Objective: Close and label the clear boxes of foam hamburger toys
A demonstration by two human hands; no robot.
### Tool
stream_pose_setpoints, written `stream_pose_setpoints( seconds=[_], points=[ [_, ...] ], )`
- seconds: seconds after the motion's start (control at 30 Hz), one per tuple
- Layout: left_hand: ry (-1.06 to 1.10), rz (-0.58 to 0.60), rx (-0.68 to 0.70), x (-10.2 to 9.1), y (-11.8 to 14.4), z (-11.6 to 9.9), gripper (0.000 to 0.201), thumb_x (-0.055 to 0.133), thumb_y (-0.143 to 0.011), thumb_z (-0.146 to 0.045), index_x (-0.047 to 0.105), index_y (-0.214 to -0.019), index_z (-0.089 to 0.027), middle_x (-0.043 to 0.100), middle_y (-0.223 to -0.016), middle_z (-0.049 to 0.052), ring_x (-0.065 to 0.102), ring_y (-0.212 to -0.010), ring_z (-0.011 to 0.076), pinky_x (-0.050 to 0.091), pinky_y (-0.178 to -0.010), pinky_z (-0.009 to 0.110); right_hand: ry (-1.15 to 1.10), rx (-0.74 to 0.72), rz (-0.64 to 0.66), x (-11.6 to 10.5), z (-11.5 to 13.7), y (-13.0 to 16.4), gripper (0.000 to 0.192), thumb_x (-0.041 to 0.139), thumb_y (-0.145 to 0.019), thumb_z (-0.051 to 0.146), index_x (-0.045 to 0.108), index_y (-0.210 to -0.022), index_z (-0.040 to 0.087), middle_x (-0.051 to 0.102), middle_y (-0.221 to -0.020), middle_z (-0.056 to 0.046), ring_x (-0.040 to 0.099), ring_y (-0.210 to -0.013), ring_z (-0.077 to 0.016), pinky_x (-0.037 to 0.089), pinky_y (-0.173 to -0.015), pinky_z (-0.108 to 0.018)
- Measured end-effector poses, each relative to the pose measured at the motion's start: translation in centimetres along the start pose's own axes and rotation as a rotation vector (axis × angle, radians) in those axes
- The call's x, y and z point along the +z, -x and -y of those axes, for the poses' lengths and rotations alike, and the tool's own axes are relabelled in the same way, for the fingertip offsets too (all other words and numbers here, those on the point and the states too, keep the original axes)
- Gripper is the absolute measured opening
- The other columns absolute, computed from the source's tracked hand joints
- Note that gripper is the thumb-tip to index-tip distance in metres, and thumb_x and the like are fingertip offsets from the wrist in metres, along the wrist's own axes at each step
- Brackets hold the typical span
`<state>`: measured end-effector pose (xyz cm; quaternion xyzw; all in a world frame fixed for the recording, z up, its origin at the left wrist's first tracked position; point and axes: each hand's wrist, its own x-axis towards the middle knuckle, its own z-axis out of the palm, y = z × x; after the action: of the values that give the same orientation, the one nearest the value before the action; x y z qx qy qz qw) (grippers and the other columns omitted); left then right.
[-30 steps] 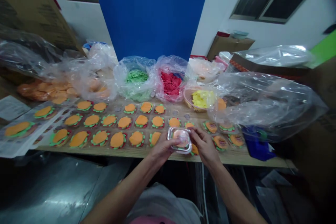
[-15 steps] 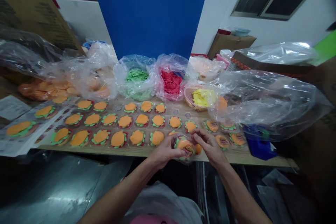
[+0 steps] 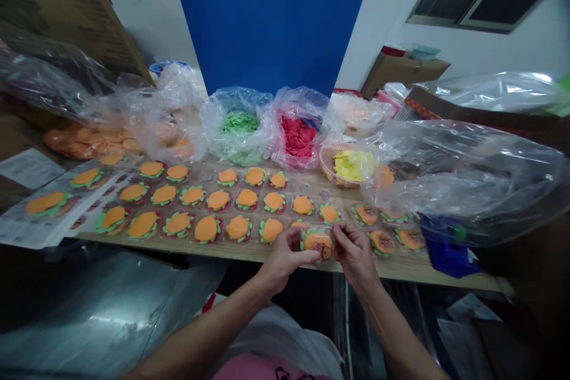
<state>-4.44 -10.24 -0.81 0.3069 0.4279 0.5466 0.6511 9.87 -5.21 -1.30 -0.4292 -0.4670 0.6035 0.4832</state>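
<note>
A clear plastic pack with a toy burger (image 3: 319, 244) inside is held between both hands over the table's front edge. It has an orange bun, green frills and a printed label. My left hand (image 3: 285, 258) is closed on its left side, the thumb lying along the front. At the right edge, my right hand (image 3: 355, 249) pinches it with thumb and fingers. Just behind the hands lies another packed burger (image 3: 329, 213) in the rows. To the right of my right hand sits a labelled burger pack (image 3: 382, 241).
Rows of packed burgers (image 3: 218, 199) cover the wooden table (image 3: 249, 252). Behind stand bags of green pieces (image 3: 240, 123) and red pieces (image 3: 298, 136), and a basket (image 3: 327, 175) with yellow pieces. Clear plastic sheeting (image 3: 463, 172) and a blue holder (image 3: 447, 249) are on the right.
My right fingers have closed on the pack's right edge, and the pack is turned so its label shows more squarely. The whole view has shifted slightly.
</note>
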Motion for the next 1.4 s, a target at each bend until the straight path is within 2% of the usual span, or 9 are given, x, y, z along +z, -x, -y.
stream_pose_setpoints(
  seconds=[0.13,0.3,0.37,0.47,0.63,0.7,0.8,1.03,1.4],
  points=[
    [-0.106,0.037,0.018,0.0,-0.1,0.0,0.036,0.071,-0.055,-0.02,0.062,-0.089,-0.011,0.063,-0.083,0.005,0.055,-0.073,0.0147,0.042,-0.069,0.026,0.198,-0.048,0.109,-1.1,0.8,-0.4,0.018,0.061,-0.074,0.034,0.058,-0.066,0.018,0.049,-0.062,0.002,0.044,-0.06,-0.011,0.035,-0.056,-0.022],
    [-0.341,0.213,-0.045,-0.5,-0.6,-0.2,0.031,0.069,-0.05,-0.017,0.064,-0.08,-0.01,0.059,-0.071,0.0,0.052,-0.066,0.0125,0.039,-0.061,0.022,0.541,-0.051,0.492,-1.0,2.9,-1.0,0.017,0.06,-0.074,0.034,0.062,-0.075,0.017,0.055,-0.066,0.0,0.048,-0.064,-0.0133,0.037,-0.059,-0.024],
    [-0.39,0.235,-0.07,-0.6,-0.8,-0.1,0.028,0.069,-0.049,-0.016,0.063,-0.075,-0.009,0.057,-0.066,-0.001,0.05,-0.064,0.0117,0.037,-0.058,0.021,0.552,-0.022,0.558,-0.6,3.2,-1.0,0.019,0.059,-0.074,0.034,0.061,-0.072,0.016,0.054,-0.065,0.0,0.047,-0.062,-0.0127,0.037,-0.058,-0.024],
    [-0.413,0.199,-0.097,-0.7,-0.9,0.1,0.027,0.07,-0.048,-0.018,0.062,-0.072,-0.009,0.055,-0.062,-0.002,0.049,-0.061,0.0112,0.036,-0.056,0.021,0.504,-0.009,0.485,-0.1,2.6,-0.7,0.021,0.06,-0.073,0.035,0.057,-0.065,0.016,0.051,-0.062,0.001,0.045,-0.06,-0.0118,0.037,-0.056,-0.023],
    [-0.258,0.049,-0.063,-0.3,-0.5,0.6,0.04,0.074,-0.05,-0.025,0.059,-0.084,-0.011,0.058,-0.073,0.0,0.052,-0.066,0.0117,0.039,-0.06,0.022,0.152,-0.008,0.117,-0.3,0.3,0.0,0.022,0.064,-0.069,0.036,0.052,-0.064,0.017,0.045,-0.059,0.003,0.041,-0.056,-0.0102,0.035,-0.053,-0.022],
    [-0.195,0.021,-0.025,-0.1,-0.2,0.7,0.04,0.074,-0.053,-0.027,0.058,-0.087,-0.012,0.059,-0.077,0.001,0.052,-0.069,0.0116,0.04,-0.062,0.022,0.069,0.011,0.06,-0.6,-0.3,0.1,0.022,0.064,-0.07,0.035,0.051,-0.064,0.018,0.042,-0.057,0.004,0.038,-0.052,-0.0087,0.032,-0.05,-0.021],
    [-0.217,0.053,0.003,0.0,-0.1,0.7,0.034,0.07,-0.058,-0.03,0.058,-0.084,-0.012,0.057,-0.075,0.0,0.051,-0.068,0.0111,0.04,-0.062,0.022,0.183,0.011,0.141,-1.2,0.0,-0.2,0.019,0.061,-0.074,0.033,0.053,-0.065,0.017,0.043,-0.058,0.004,0.038,-0.053,-0.009,0.031,-0.05,-0.021],
    [-0.574,0.279,-0.029,-0.6,-1.0,0.3,0.028,0.071,-0.052,-0.028,0.059,-0.07,-0.011,0.046,-0.057,-0.004,0.04,-0.055,0.0079,0.031,-0.051,0.02,0.655,-0.096,0.641,-0.4,3.4,-0.8,0.01,0.06,-0.073,0.026,0.059,-0.07,0.017,0.055,-0.067,0.0,0.048,-0.066,-0.0132,0.037,-0.061,-0.024],
    [-0.576,0.307,-0.086,-0.6,-1.1,0.3,0.032,0.073,-0.047,-0.031,0.059,-0.066,-0.01,0.043,-0.056,-0.005,0.036,-0.053,0.0065,0.028,-0.049,0.02,0.584,-0.072,0.535,0.0,1.8,0.2,0.018,0.054,-0.077,0.027,0.054,-0.063,0.016,0.052,-0.062,0.0,0.047,-0.062,-0.0126,0.037,-0.058,-0.024]
  ],
)
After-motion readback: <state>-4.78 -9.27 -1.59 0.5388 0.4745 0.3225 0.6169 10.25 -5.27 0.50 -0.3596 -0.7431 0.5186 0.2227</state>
